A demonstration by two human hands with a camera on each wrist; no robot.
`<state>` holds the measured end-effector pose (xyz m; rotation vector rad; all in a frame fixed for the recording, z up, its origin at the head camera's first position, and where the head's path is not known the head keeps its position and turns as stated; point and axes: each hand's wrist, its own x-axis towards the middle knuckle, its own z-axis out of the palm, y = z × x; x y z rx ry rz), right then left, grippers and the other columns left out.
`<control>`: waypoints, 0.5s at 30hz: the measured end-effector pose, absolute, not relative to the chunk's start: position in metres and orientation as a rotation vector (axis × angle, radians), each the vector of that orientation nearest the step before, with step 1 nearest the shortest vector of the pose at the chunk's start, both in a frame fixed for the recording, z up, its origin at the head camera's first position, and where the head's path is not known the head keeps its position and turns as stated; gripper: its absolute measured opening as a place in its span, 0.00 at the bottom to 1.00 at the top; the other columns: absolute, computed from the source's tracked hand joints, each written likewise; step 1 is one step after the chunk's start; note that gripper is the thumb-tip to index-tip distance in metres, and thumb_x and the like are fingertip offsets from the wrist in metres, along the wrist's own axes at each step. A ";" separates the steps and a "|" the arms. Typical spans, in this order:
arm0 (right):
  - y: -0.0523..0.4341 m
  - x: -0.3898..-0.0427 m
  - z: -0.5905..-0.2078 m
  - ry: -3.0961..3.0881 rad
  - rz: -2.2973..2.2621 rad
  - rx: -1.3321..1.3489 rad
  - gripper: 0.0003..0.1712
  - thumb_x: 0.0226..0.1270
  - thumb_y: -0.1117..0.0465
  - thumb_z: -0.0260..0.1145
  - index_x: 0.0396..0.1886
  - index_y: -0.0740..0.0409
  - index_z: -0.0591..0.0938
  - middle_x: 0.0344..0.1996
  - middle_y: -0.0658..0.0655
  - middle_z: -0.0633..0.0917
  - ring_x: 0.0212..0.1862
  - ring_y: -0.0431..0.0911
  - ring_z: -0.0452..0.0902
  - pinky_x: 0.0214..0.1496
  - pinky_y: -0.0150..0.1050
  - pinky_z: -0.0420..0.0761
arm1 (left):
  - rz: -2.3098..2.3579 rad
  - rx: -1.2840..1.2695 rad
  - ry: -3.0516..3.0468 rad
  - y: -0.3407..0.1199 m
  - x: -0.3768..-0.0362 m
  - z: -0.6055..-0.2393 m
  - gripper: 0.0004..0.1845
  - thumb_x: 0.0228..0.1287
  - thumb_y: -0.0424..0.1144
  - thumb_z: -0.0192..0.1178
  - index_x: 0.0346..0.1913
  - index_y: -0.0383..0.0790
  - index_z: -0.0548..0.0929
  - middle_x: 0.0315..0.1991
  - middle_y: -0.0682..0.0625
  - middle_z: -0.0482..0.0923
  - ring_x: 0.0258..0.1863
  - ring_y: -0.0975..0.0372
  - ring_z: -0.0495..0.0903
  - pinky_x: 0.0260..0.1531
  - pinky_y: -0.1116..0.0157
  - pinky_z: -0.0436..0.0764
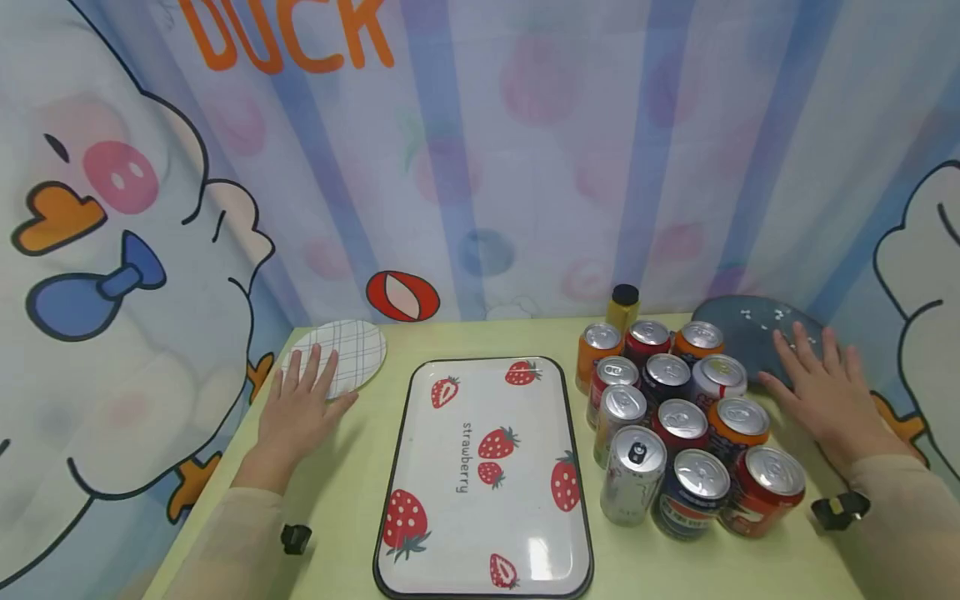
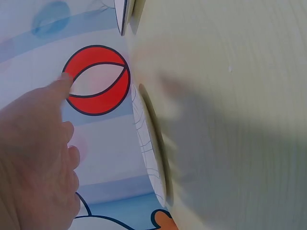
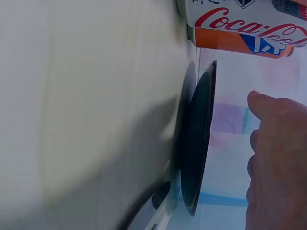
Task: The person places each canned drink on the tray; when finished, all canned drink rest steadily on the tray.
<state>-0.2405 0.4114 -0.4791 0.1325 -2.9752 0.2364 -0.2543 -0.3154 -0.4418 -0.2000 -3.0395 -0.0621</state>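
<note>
1. The strawberry-print tray point(image 1: 457, 542) lies flat on the table point(image 1: 345, 533), left of the cans.
2. The drink cans point(image 1: 678, 425) stand upright, crowded together; a sideways knock could topple one into its neighbours.
3. The dark blue-grey plate point(image 1: 727, 333) lies behind them, to the right; pressing its rim could tip it.
4. The right hand point(image 1: 828, 404) hovers near it, fingers spread wide, gripping nothing.
5. The left hand point(image 1: 303, 408) is likewise spread and empty.
6. The white grid-lined plate point(image 1: 363, 354) sits near it; a careless push could slide it off the corner.
</note>
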 end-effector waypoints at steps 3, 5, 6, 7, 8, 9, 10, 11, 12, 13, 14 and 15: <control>0.412 -0.239 -0.479 -2.979 0.243 0.130 0.48 0.83 0.33 0.40 0.84 0.55 0.34 0.82 0.68 0.29 0.79 0.69 0.12 0.78 0.72 0.22 | -0.051 -0.200 -3.045 -0.315 -0.254 -0.441 0.46 0.78 0.64 0.47 0.84 0.41 0.44 0.84 0.35 0.37 0.83 0.37 0.32 0.80 0.34 0.35; 0.412 -0.239 -0.478 -2.980 0.253 0.129 0.48 0.83 0.34 0.40 0.84 0.55 0.34 0.81 0.67 0.28 0.78 0.68 0.12 0.78 0.71 0.20 | -0.043 -0.197 -3.043 -0.314 -0.254 -0.440 0.46 0.78 0.64 0.47 0.84 0.41 0.44 0.84 0.35 0.37 0.83 0.37 0.32 0.80 0.34 0.35; 0.412 -0.240 -0.477 -2.979 0.250 0.129 0.48 0.83 0.34 0.39 0.84 0.54 0.33 0.81 0.67 0.28 0.78 0.68 0.11 0.78 0.71 0.19 | -0.043 -0.193 -3.045 -0.315 -0.254 -0.440 0.46 0.78 0.64 0.46 0.84 0.41 0.44 0.84 0.35 0.37 0.83 0.37 0.32 0.80 0.34 0.35; 0.412 -0.240 -0.477 -2.977 0.252 0.133 0.48 0.83 0.34 0.40 0.84 0.55 0.33 0.81 0.67 0.28 0.78 0.68 0.11 0.78 0.70 0.18 | -0.040 -0.190 -3.047 -0.315 -0.254 -0.440 0.46 0.78 0.64 0.46 0.84 0.41 0.45 0.85 0.35 0.37 0.83 0.37 0.32 0.80 0.34 0.35; 0.412 -0.239 -0.476 -2.977 0.253 0.134 0.48 0.83 0.34 0.40 0.84 0.55 0.34 0.81 0.67 0.28 0.79 0.68 0.11 0.78 0.70 0.17 | -0.041 -0.190 -3.047 -0.315 -0.253 -0.440 0.45 0.78 0.64 0.45 0.84 0.41 0.45 0.85 0.35 0.37 0.83 0.37 0.32 0.80 0.34 0.35; 0.412 -0.239 -0.476 -2.978 0.254 0.137 0.47 0.83 0.34 0.40 0.84 0.54 0.33 0.81 0.67 0.29 0.79 0.68 0.11 0.78 0.69 0.17 | -0.044 -0.188 -3.049 -0.315 -0.253 -0.439 0.46 0.78 0.65 0.45 0.84 0.41 0.45 0.85 0.35 0.37 0.83 0.37 0.32 0.80 0.34 0.35; 0.412 -0.238 -0.476 -2.979 0.253 0.142 0.47 0.83 0.34 0.40 0.84 0.55 0.33 0.81 0.68 0.29 0.79 0.68 0.11 0.78 0.69 0.17 | -0.048 -0.188 -3.053 -0.315 -0.252 -0.439 0.46 0.78 0.65 0.45 0.84 0.41 0.45 0.85 0.36 0.37 0.83 0.37 0.31 0.80 0.34 0.35; 0.412 -0.237 -0.475 -2.984 0.249 0.146 0.47 0.83 0.35 0.40 0.84 0.55 0.33 0.81 0.68 0.29 0.78 0.68 0.11 0.78 0.69 0.17 | -0.051 -0.189 -3.055 -0.315 -0.251 -0.439 0.46 0.78 0.65 0.45 0.84 0.41 0.45 0.85 0.36 0.37 0.83 0.37 0.31 0.79 0.33 0.34; 0.413 -0.236 -0.475 -2.987 0.246 0.151 0.47 0.83 0.35 0.40 0.84 0.55 0.33 0.81 0.68 0.29 0.78 0.68 0.11 0.78 0.69 0.17 | -0.054 -0.189 -3.059 -0.314 -0.251 -0.439 0.46 0.78 0.66 0.45 0.84 0.41 0.45 0.85 0.36 0.36 0.83 0.37 0.31 0.79 0.33 0.34; 0.413 -0.234 -0.475 -2.988 0.247 0.154 0.47 0.83 0.35 0.40 0.84 0.55 0.34 0.81 0.68 0.30 0.79 0.68 0.11 0.78 0.69 0.17 | -0.053 -0.194 -3.059 -0.313 -0.251 -0.439 0.46 0.78 0.66 0.45 0.84 0.41 0.45 0.85 0.36 0.36 0.83 0.37 0.31 0.79 0.33 0.34; 0.414 -0.232 -0.475 -2.989 0.241 0.156 0.47 0.83 0.35 0.40 0.84 0.56 0.34 0.81 0.69 0.30 0.78 0.68 0.11 0.78 0.69 0.17 | -0.050 -0.198 -3.059 -0.312 -0.251 -0.439 0.46 0.78 0.66 0.44 0.84 0.41 0.45 0.85 0.36 0.36 0.83 0.38 0.31 0.79 0.34 0.34; 0.415 -0.231 -0.474 -2.988 0.229 0.153 0.47 0.84 0.35 0.40 0.84 0.56 0.34 0.81 0.69 0.29 0.78 0.68 0.12 0.78 0.69 0.18 | -0.047 -0.203 -3.058 -0.311 -0.251 -0.440 0.46 0.78 0.67 0.44 0.84 0.41 0.45 0.85 0.36 0.36 0.83 0.38 0.31 0.80 0.34 0.33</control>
